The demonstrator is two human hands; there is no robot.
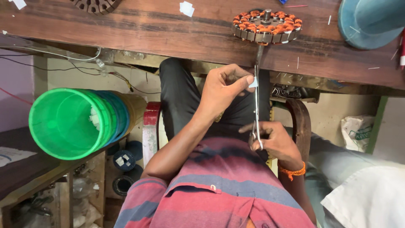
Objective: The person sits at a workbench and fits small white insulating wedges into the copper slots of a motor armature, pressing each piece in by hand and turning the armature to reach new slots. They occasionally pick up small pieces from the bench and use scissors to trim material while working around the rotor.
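1. The left hand [223, 86] is raised below the wooden workbench [168, 33] edge, thumb and forefinger pinched closed on a small pale slip of paper [253, 82].
2. The right hand [272, 141] sits lower, above the lap, fingers closed through the handles of a pair of scissors [256, 105]; an orange thread band [292, 172] circles that wrist.
3. The scissor blades point up toward the bench and meet the paper slip at the left fingertips; the slip touches the blades.
4. On the bench, directly above the scissor tips, rests a round motor stator [266, 26] with copper-orange windings and a central shaft.
5. To the left, a stack of nested plastic buckets [76, 122] lies on its side, green outermost, well apart from both hands.
6. A blue cap [371, 19] occupies the bench's far right corner.
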